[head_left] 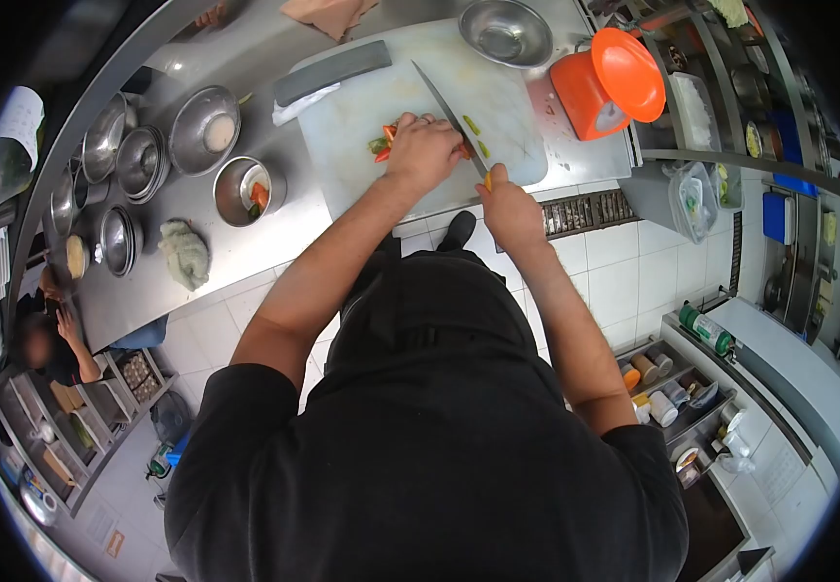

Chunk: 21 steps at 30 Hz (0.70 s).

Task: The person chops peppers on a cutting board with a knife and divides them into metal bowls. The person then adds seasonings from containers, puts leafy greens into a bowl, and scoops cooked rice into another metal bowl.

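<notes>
A large knife (pixel 447 105) with a yellow handle is in my right hand (pixel 513 210), fingers wrapped round the grip. Its long blade points away over the white cutting board (pixel 342 160). Curled fingers of my left hand (pixel 424 151) press down on pepper pieces beside the blade; most of what lies under them is hidden. Red and green pepper pieces (pixel 380 146) show at the left of that hand. On the other side of the blade lie a few green pepper strips (pixel 472 124).
Near the board's far edge sit a grey block (pixel 332 73) and a steel bowl (pixel 505 33). An orange scale (pixel 585 92) stands at right. Leftward are a steel pot (pixel 235 199) with pepper pieces, several bowls (pixel 201 121) and a cloth (pixel 184 254). Another person (pixel 65 339) is far left.
</notes>
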Available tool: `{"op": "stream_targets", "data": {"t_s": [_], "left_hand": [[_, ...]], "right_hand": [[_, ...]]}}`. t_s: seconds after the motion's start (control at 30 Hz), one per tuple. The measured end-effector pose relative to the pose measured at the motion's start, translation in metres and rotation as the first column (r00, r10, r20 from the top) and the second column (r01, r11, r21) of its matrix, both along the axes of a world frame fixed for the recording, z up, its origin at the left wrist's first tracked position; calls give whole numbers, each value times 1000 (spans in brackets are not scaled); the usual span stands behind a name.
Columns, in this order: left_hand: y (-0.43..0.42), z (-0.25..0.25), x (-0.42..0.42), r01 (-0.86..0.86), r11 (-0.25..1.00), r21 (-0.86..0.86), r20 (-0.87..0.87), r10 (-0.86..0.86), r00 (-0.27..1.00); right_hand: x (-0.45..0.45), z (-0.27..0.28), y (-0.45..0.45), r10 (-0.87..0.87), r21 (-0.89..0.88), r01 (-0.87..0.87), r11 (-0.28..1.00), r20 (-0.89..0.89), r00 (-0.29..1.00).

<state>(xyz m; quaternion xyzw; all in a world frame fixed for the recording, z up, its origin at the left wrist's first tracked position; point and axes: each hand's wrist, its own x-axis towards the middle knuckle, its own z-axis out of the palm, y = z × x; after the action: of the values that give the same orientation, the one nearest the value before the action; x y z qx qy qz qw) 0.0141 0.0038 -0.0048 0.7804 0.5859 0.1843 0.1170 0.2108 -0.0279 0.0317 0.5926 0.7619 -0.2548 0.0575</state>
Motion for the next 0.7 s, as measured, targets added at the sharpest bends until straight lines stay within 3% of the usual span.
{"op": "stream_targets", "data": {"t_s": [0.17,0.27,0.43,0.7], "left_hand": [[0,-6,2,0,1000,28,7,0,1000],[-1,3,1,9,999,-38,-57,-11,998],[-9,-1,-7,-70,997,9,-9,70,997],[-26,22,-42,-204,979,26,52,202,978]], "right_hand": [[-7,-8,21,-15,1,15,1000,-84,996],[-9,-6,36,35,39,-31,999,-108,993],[-5,34,21,43,-13,-44,999,-34,998],[-10,32,-1,26,-23,-25,999,47,999]]}}
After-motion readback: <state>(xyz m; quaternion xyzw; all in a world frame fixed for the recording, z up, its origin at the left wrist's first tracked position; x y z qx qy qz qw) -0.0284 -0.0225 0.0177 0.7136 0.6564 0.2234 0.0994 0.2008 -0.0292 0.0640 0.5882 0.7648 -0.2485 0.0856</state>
